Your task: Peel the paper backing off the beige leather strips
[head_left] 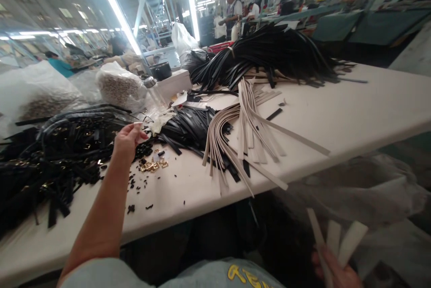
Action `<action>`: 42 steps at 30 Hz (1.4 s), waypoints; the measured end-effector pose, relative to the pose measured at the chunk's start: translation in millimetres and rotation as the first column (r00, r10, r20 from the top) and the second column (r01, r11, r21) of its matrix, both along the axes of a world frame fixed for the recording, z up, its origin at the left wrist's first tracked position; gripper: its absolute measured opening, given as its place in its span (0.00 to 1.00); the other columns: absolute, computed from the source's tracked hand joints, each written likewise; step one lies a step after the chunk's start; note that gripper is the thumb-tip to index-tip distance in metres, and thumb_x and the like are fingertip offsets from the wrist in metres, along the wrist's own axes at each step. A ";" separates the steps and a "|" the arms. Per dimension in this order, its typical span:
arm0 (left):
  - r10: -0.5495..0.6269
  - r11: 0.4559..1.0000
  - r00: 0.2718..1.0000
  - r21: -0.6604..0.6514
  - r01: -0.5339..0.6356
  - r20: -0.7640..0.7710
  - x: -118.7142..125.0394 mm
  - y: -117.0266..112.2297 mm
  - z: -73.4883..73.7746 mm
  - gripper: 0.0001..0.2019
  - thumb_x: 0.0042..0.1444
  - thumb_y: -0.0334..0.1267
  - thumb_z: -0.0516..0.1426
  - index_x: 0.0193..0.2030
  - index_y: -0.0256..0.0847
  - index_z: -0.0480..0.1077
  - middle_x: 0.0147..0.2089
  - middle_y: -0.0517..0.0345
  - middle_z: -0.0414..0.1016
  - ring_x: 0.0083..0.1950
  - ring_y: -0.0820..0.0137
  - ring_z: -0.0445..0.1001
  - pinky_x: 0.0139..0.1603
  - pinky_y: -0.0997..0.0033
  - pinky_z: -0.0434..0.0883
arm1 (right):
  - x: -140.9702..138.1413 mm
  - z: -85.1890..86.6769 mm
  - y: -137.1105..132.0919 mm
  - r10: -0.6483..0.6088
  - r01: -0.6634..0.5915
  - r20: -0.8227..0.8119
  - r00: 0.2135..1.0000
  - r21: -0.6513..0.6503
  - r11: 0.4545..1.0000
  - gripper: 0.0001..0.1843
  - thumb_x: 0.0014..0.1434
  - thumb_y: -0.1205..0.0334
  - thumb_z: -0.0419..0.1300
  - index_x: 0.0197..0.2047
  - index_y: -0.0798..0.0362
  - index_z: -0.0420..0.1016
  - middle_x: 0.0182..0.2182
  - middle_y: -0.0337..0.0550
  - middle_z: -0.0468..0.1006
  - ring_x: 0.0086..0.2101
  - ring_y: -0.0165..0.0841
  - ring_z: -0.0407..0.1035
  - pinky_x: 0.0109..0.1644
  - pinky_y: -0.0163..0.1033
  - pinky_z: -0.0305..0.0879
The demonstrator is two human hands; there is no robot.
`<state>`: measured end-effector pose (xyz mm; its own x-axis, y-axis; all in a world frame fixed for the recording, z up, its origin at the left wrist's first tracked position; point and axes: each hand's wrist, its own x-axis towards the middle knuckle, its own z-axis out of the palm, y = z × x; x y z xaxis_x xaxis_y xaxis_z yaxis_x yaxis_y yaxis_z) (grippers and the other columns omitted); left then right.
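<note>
Pick-up step, apparently: left hand (127, 140), loosely curled with no visible load, hovers beside small gold metal buckles (154, 165) on the white table (353, 112); right hand (336, 274), near right, grips pale beige leather strips (352, 239); taking one buckle calls for a fine pinch.

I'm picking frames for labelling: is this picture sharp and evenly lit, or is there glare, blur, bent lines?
Head view: the ceiling lights blow out into white glare; the table edge looks slightly bowed, a wide-lens bend; the left hand is fairly sharp; the right hand and its beige strips at the bottom edge are soft; far people are blurred.
</note>
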<state>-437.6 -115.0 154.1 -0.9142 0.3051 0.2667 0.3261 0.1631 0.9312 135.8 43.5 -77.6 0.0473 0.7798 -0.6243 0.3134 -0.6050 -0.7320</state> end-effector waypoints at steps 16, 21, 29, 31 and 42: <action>-0.911 0.109 0.161 -0.157 0.982 0.380 310.1 68.0 -67.7 0.19 0.63 0.49 0.57 0.57 0.44 0.75 0.25 0.63 0.73 0.21 0.74 0.70 0.23 0.75 0.67 | -58.9 115.9 -22.3 0.455 -0.254 -0.663 0.595 0.382 0.889 0.30 0.57 0.33 0.63 0.37 0.56 0.79 0.13 0.36 0.69 0.15 0.26 0.60 0.21 0.32 0.52; -0.885 0.023 0.067 -0.102 0.995 0.461 343.5 68.8 -81.4 0.18 0.59 0.51 0.61 0.50 0.42 0.76 0.28 0.61 0.75 0.25 0.71 0.73 0.27 0.72 0.71 | -44.1 119.6 -24.9 0.296 -0.075 -0.761 0.577 0.311 0.947 0.28 0.53 0.35 0.68 0.35 0.55 0.76 0.19 0.36 0.74 0.15 0.23 0.57 0.18 0.30 0.50; -0.775 0.345 -0.001 0.426 0.836 0.631 360.9 92.6 -95.1 0.26 0.56 0.60 0.62 0.50 0.41 0.77 0.48 0.46 0.83 0.48 0.58 0.82 0.49 0.58 0.79 | -12.8 131.3 -32.9 0.474 -0.221 -0.627 0.618 0.441 0.870 0.31 0.52 0.33 0.67 0.34 0.57 0.77 0.24 0.41 0.79 0.16 0.23 0.62 0.18 0.30 0.56; -0.768 0.442 0.109 0.400 0.803 0.631 359.6 103.4 -93.1 0.22 0.54 0.55 0.66 0.47 0.40 0.78 0.44 0.49 0.84 0.44 0.61 0.83 0.47 0.61 0.79 | -3.2 128.1 -36.4 0.484 -0.229 -0.592 0.644 0.455 0.861 0.31 0.54 0.33 0.66 0.34 0.58 0.78 0.24 0.42 0.80 0.16 0.23 0.63 0.19 0.30 0.59; -0.836 0.536 0.525 0.037 0.843 0.159 360.6 114.2 -71.0 0.15 0.56 0.51 0.63 0.39 0.42 0.82 0.40 0.53 0.82 0.43 0.61 0.80 0.48 0.61 0.77 | 32.3 87.2 -35.3 0.112 0.083 -0.516 0.849 0.340 0.937 0.28 0.58 0.38 0.64 0.38 0.60 0.81 0.14 0.37 0.71 0.15 0.25 0.58 0.20 0.31 0.53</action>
